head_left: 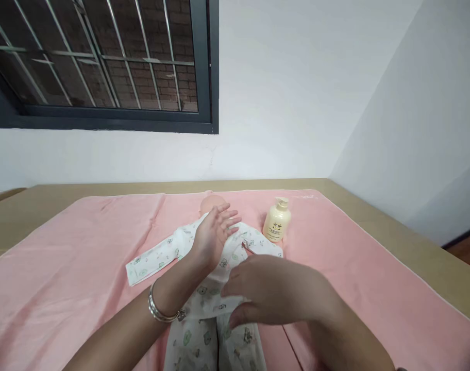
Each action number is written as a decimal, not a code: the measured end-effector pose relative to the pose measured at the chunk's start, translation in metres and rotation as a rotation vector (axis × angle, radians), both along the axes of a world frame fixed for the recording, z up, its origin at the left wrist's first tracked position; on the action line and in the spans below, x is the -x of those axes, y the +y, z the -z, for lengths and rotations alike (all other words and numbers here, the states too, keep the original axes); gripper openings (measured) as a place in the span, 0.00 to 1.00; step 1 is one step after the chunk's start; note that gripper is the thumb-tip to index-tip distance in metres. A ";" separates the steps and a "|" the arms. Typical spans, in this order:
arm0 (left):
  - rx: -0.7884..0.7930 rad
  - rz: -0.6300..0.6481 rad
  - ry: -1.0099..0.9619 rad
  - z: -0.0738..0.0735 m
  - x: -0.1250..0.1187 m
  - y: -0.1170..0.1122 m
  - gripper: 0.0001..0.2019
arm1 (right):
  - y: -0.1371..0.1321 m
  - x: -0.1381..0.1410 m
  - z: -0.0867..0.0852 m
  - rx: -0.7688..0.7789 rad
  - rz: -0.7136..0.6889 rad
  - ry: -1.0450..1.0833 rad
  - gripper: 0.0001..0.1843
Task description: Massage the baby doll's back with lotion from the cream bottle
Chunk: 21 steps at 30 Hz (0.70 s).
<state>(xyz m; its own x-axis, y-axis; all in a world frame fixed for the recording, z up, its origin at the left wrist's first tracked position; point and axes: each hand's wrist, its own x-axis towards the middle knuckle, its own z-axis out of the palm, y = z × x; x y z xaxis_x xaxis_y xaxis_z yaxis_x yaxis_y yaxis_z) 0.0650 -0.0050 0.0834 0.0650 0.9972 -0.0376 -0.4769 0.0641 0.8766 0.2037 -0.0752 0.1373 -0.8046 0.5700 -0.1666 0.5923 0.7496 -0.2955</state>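
A baby doll (213,203) lies on its back on a pink cloth, dressed in a white printed top (153,258) and matching trousers (196,342). My left hand (215,232), with a silver bangle at the wrist, is above the doll's chest, palm turned up and fingers stretched apart. My right hand (266,286) hovers over the lower front of the top, back of the hand up, fingers extended and slightly blurred. Neither hand holds anything. Much of the doll's head and chest is hidden behind my left hand.
A pale yellow pump bottle (277,221) stands beside the doll's shoulder on the right. The pink cloth (347,273) covers most of the tan table (297,184). Behind it rises a white wall (277,103) with a dark-framed, barred window (204,77).
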 end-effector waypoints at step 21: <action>0.449 0.369 -0.291 -0.005 -0.098 0.061 0.32 | 0.101 -0.074 0.002 -0.370 0.946 -0.105 0.18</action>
